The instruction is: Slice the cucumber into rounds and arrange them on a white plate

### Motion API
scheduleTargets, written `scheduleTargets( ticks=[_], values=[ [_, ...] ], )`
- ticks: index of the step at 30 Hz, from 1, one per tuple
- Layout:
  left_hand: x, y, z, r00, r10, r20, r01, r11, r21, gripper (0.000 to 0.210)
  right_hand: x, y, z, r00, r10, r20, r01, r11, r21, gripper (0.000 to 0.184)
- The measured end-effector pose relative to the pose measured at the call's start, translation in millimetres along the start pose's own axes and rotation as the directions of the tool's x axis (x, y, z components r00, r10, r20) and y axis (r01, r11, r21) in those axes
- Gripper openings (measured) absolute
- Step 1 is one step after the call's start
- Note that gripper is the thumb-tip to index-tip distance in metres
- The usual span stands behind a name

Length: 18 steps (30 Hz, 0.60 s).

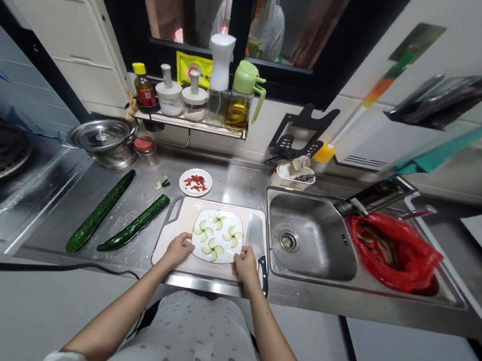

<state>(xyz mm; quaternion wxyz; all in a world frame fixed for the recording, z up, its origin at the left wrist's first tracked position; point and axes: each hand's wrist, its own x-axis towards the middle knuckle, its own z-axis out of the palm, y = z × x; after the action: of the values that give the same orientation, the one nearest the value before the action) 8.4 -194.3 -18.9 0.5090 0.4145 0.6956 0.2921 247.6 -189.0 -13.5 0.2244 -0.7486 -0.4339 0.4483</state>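
Note:
Both hands hold a white plate (pixel 218 236) by its opposite lower edges, over a cutting board (pixel 175 237). My left hand (pixel 179 250) pinches the left edge, and my right hand (pixel 246 265) grips the right one. Cucumber slices (pixel 213 249) lie on the plate in several pinwheel shapes with small red centres. A knife (pixel 263 271) rests on the board's right side, its handle partly hidden by my right hand. Left of the board lie a whole cucumber (pixel 101 212) and a cut cucumber (pixel 135 225). Behind it sits a small dish (pixel 195 183) of chopped red bits.
A sink (pixel 310 236) is set to the right, with a red plastic bag (pixel 396 254) beyond it. A lidded steel pot (pixel 105 141) and a red-lidded jar (pixel 147 150) stand at the back left. Above the counter, a rack (pixel 190 125) carries seasoning bottles.

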Motion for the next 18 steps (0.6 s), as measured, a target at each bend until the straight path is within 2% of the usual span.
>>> scheduleTargets(
  ticks=[4, 8, 13, 18],
  values=[
    [-3, 2, -0.8, 1.0, 0.011, -0.004, -0.011, 0.999, -0.031, 0.034, -2, 2, 4, 0.999, 0.03, 0.033, -0.035, 0.983, 0.179, 0.026],
    [-9, 7, -6.3, 0.999, 0.044, 0.03, -0.039, 0.987, -0.155, 0.036, -10, -4, 1, 0.998, 0.025, 0.053, -0.038, 0.965, 0.258, 0.027],
    [-23, 18, -17.2, 0.996, 0.081, 0.035, -0.069, 0.961, -0.269, 0.04, -26, -21, -14, 0.995, -0.037, 0.092, 0.008, 0.954, 0.298, 0.028],
    [-41, 32, -28.5, 0.992, 0.093, 0.089, -0.056, 0.935, -0.35, 0.049, -45, -38, -33, 0.982, -0.129, 0.139, 0.068, 0.923, 0.378, 0.03]
  ],
)
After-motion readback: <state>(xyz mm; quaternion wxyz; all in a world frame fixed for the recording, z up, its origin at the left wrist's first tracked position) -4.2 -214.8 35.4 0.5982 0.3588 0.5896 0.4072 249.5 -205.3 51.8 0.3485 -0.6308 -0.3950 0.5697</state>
